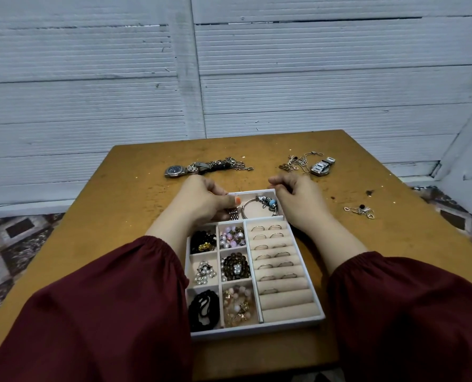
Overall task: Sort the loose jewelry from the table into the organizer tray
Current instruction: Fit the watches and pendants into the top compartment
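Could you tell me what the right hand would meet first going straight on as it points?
Probably the clasp end of the chain bundle beside the blue-dial watch; bare table before it, depth unclear.

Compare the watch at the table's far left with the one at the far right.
The left watch lies dial up, showing a dark round face; the right watch shows mainly its silver band, its dial unclear. The left watch touches a heap of chunky chains; the right watch sits against thin tangled chains. Both are metal and lie on the table, outside the tray.
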Demonstrator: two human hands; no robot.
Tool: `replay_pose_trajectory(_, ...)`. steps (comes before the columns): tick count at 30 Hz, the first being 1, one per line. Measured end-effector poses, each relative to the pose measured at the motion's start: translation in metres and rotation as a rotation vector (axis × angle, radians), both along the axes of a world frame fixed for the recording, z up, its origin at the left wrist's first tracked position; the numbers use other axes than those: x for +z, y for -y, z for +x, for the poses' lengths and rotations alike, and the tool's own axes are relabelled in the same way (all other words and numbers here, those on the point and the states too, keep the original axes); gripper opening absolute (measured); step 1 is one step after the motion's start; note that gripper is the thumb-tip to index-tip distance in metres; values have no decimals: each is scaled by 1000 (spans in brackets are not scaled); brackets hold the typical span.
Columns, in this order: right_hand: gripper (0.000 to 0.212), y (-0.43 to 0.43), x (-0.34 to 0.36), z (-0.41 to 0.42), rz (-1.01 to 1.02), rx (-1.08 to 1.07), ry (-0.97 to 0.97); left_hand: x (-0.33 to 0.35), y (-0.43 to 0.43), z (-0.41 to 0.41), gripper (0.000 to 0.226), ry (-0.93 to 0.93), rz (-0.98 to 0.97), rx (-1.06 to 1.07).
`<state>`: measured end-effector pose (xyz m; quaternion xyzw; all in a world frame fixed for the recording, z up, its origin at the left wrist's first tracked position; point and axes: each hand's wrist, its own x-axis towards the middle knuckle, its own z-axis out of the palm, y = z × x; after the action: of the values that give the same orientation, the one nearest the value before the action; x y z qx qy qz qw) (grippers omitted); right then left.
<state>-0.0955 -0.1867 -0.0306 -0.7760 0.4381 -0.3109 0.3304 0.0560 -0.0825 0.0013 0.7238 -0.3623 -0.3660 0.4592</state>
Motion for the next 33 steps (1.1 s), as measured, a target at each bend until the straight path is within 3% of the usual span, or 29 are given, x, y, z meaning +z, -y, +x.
replay_pose_trajectory(11,43,8,-8,-17,-274,53,-393,-4,2,0,17,82,70,-1)
replay_pose_trajectory(16,42,5,-14,-20,-272,161,-570,-7,3,-3,15,72,42,36)
replay_pose_trajectory(33,44,-2,-13,-22,-231,147,-562,-7,3,-5,18,-8,-37,55)
